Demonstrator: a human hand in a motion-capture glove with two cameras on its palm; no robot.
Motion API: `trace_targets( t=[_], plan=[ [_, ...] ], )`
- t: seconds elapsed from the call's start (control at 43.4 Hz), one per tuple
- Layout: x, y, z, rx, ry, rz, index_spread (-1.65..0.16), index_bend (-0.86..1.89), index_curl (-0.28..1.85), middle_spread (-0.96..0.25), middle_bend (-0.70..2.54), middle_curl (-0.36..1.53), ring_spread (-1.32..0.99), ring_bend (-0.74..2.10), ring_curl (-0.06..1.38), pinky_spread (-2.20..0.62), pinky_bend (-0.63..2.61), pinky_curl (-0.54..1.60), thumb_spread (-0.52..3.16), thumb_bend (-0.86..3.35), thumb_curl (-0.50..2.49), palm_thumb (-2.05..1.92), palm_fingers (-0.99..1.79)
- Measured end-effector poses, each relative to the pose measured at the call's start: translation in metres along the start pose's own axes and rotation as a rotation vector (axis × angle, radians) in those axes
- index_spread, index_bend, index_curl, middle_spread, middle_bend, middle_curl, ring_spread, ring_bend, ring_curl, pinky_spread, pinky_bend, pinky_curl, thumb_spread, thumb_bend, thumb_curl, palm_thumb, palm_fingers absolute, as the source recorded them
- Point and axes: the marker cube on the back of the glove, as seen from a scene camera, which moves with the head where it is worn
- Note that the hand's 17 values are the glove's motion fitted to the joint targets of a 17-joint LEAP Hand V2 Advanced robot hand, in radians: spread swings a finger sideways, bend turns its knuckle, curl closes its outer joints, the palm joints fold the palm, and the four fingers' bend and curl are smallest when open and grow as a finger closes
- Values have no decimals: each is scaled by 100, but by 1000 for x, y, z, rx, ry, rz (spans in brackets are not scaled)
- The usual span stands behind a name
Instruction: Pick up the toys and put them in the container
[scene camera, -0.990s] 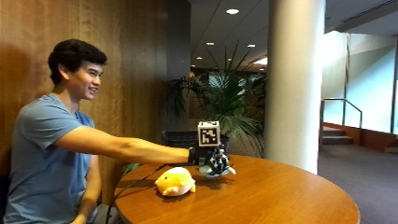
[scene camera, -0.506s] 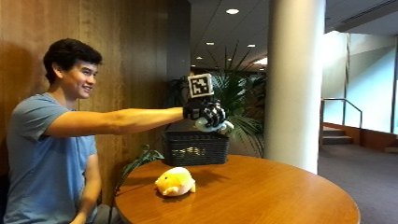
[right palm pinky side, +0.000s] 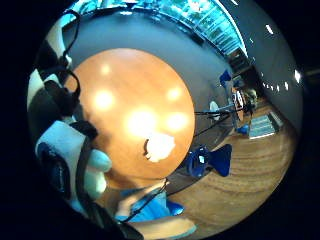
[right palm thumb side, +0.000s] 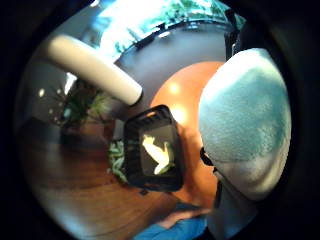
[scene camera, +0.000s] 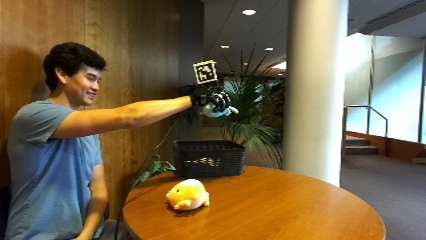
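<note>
In the outside view my gloved right hand (scene camera: 210, 101) is held high, gripping a pale blue-and-white plush toy (scene camera: 218, 111) in the air above the black basket (scene camera: 208, 159). The thumb side palm view looks down into the basket (right palm thumb side: 131, 150), where a yellow-green toy (right palm thumb side: 158, 152) lies. The held plush (right palm thumb side: 245, 120) fills that view's side and also shows in the little finger side view (right palm pinky side: 75, 160). A yellow plush (scene camera: 188, 195) sits on the round wooden table (scene camera: 286, 210) in front of the basket, seen from above too (right palm pinky side: 160, 146).
The basket stands at the table's far edge beside a wood-panelled wall (scene camera: 133, 45). A potted plant (scene camera: 249, 115) and a white pillar (scene camera: 316, 85) stand behind the table. The person's other arm hangs below the table edge.
The hand lifted the pale plush off the table beside the basket and raised it high, now over the basket. The yellow plush has not moved.
</note>
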Motion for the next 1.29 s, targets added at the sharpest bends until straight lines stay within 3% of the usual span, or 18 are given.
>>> trace_targets(
  t=[0.184, 0.322, 0.737, 0.852, 0.944, 0.967, 1.013, 1.059, 1.105, 1.289],
  plan=[
    [-55, 6, 6, 26, -37, -79, -37, 16, 25, -49, 38, 67, -46, 110, 53, -41, 113, 43, 73, 16, 93, 71, 91],
    [-33, 13, 20, 11, -81, -96, -37, 17, 25, -49, 36, 70, -46, 110, 53, -41, 110, 42, 74, 15, 95, 71, 93],
    [-117, 38, 78, -51, -81, -241, -36, 17, 29, -52, 33, 80, -44, 108, 52, -42, 101, 41, 75, 12, 101, 72, 103],
    [-122, 46, 94, -115, -118, -305, -36, 17, 30, -53, 32, 82, -44, 108, 52, -42, 100, 41, 75, 12, 103, 72, 105],
    [-116, 51, 110, -265, -87, -281, -36, 11, 29, -53, 29, 84, -43, 109, 53, -43, 100, 41, 76, 9, 103, 69, 98],
    [-115, 52, 113, -305, -82, -272, -35, -2, 25, -49, 23, 82, -41, 110, 53, -42, 106, 43, 82, 4, 100, 62, 82],
    [-116, 54, 116, -362, -91, -263, -34, -1, 24, -47, 23, 83, -39, 114, 55, -41, 107, 43, 87, 2, 98, 57, 79],
    [-118, 54, 117, -382, -109, -258, -33, -9, 20, -33, 10, 81, -28, 104, 54, -32, 120, 49, 95, -18, 84, 24, 28],
    [-116, 54, 117, -382, -110, -263, -31, -2, 21, -25, 11, 80, -22, 98, 55, -26, 132, 53, 97, -18, 78, 11, 9],
    [-97, 56, 106, -384, -28, -255, -30, 11, 18, -2, 13, 69, -5, 75, 41, -8, 147, 49, 100, -9, 62, -7, -12]
  ],
)
